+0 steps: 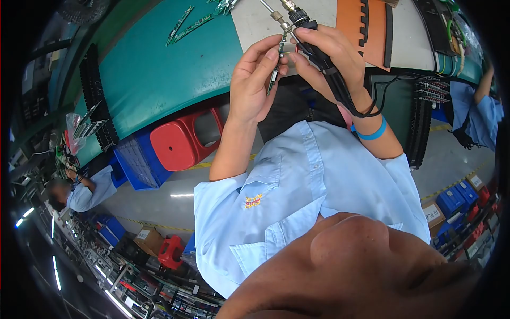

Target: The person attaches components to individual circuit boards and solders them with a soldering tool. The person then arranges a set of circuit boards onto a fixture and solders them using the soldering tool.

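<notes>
My left hand is closed on a narrow green circuit board, pinched between thumb and fingers and held upright above the bench's near edge. My right hand wraps round a black tool handle with a black cable, and its fingertips come close to the board's upper end. Metal fittings with a black knurled collar stand just beyond the fingertips. A blue band circles my right wrist. The exact contact between tool and board is too small to tell.
More circuit boards lie on the green mat. Orange sheets are to the right. A red stool and blue crates stand below the bench. Other people's blue sleeves show at far left and far right.
</notes>
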`<act>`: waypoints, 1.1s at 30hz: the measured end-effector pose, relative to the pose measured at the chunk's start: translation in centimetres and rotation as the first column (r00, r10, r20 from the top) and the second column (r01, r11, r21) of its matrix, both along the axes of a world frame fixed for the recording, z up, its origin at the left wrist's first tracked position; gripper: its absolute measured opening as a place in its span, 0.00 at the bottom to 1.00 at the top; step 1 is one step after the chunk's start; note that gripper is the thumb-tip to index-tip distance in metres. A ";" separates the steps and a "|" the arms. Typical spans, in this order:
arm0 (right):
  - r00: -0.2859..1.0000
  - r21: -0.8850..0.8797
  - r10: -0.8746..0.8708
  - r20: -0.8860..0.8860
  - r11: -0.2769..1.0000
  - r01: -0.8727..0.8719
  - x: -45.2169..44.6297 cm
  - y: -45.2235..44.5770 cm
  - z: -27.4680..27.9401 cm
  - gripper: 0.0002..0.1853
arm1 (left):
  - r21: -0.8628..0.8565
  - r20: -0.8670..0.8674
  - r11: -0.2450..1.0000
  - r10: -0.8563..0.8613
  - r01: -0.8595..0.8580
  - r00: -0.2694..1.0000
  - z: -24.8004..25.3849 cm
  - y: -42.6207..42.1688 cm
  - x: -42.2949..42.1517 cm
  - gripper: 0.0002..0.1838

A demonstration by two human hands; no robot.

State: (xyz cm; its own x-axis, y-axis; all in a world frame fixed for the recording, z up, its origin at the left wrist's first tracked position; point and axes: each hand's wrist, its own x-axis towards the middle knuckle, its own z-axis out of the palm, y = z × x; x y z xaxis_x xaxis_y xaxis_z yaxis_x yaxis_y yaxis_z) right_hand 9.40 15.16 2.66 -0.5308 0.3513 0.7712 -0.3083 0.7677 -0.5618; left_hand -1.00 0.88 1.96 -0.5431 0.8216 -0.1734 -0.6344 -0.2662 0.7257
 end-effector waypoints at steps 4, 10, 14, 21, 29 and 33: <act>1.000 -0.001 0.008 -0.001 1.000 -0.008 0.0 0.0 0.0 0.28 | 0.011 0.015 1.000 -0.017 0.017 1.000 0.2 0.1 0.2 0.17; 0.999 -0.045 0.041 -0.006 0.998 -0.041 0.1 0.4 -0.6 0.30 | 0.043 0.130 0.999 -0.031 0.026 0.991 0.3 0.0 0.3 0.19; 0.999 -0.110 0.048 -0.001 0.993 -0.048 0.2 0.2 -0.6 0.30 | 0.068 0.120 0.997 -0.046 0.038 0.992 -0.3 -0.2 0.1 0.20; 0.999 -0.132 0.027 -0.035 0.991 -0.031 0.4 0.0 -1.0 0.30 | 0.082 0.092 0.993 -0.097 0.090 0.991 -0.8 0.1 0.1 0.21; 0.999 -0.151 0.030 -0.011 0.988 -0.031 1.0 -0.2 -0.2 0.29 | 0.093 0.106 0.986 -0.149 0.139 0.983 -0.5 0.6 0.6 0.22; 0.998 -0.187 0.051 -0.035 0.981 -0.056 1.0 -0.2 -0.2 0.29 | 0.088 0.082 0.987 -0.138 0.131 0.987 -0.9 0.4 0.6 0.21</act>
State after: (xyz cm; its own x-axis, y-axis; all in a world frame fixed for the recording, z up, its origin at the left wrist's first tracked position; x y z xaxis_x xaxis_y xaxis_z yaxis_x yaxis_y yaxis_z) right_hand 10.43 14.99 2.47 -0.5306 0.4631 0.7100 -0.3647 0.6313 -0.6844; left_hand -0.39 1.28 1.06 -0.4122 0.8996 -0.1444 -0.7288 -0.2305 0.6448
